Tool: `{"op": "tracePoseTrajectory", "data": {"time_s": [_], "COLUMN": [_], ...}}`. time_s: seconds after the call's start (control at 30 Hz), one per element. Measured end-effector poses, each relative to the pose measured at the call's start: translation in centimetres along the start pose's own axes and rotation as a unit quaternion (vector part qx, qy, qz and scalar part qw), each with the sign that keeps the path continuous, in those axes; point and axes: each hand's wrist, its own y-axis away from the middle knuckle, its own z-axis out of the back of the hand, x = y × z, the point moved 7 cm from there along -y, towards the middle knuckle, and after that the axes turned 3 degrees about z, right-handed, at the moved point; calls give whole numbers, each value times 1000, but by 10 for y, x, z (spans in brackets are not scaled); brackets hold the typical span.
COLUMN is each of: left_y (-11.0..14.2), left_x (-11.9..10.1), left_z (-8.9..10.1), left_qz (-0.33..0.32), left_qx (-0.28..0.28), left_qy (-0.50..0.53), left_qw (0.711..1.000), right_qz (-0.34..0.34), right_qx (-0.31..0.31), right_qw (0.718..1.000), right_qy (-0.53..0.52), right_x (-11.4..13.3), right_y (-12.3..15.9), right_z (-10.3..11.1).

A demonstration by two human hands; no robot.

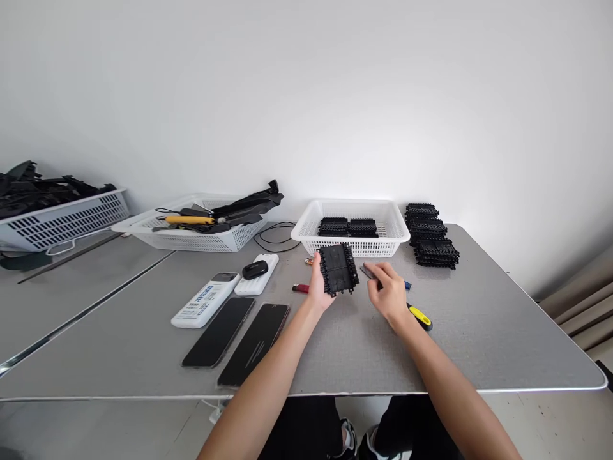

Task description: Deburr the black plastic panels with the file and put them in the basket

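Black part (338,268) in left hand (320,289), tool (366,271) in right hand (389,295)

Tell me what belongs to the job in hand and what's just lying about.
Likely part of the job:
black toothed plastic panel, in the left hand
slim dark tool, in the right hand
similar black panels, stacked on the right
white plastic basket holding more panels

Probably lying about:
two flat black phones
two white rectangular power banks
small rounded black object
small red stick
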Motion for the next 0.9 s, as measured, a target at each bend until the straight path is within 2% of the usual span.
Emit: {"op": "tracePoseTrajectory", "data": {"time_s": [0.07, 0.1, 0.23, 0.37, 0.5, 0.57, 0.63, 0.73, 0.8, 0.9], "left_y": [1, 2, 4, 2, 2, 2, 1, 0, -1, 1], "left_x": [14, 22, 39, 26, 11, 8, 7, 12, 21, 37], "left_z": [-7, -11, -20, -17, -8, -7, -8, -10, -12, -18], "left_qz": [42, 66, 116, 73, 27, 16, 5, 11, 31, 59], "left_qx": [23, 34, 70, 55, 20, 19, 22, 33, 45, 75], "left_qy": [-11, -16, -24, -4, 2, -1, -1, -2, -7, -21], "left_qw": [999, 997, 991, 996, 999, 1000, 1000, 999, 999, 995], "right_qz": [-22, -23, 0, 61, 124, 112, 63, -6, -11, 2], "right_qx": [-46, -45, 37, 99, 143, 107, 33, -57, -77, -67], "right_qw": [999, 999, 998, 990, 980, 987, 997, 998, 995, 996], "right_qy": [-7, -4, 41, 84, 67, 38, 3, -41, -61, -65], "right_x": [-7, -10, -9, 9, 28, 28, 19, 2, -2, -3], "right_y": [-3, -5, -5, 2, 10, 8, 4, -1, -3, -3], "right_z": [7, 6, -8, -21, -26, -18, -5, 9, 10, 5]}}
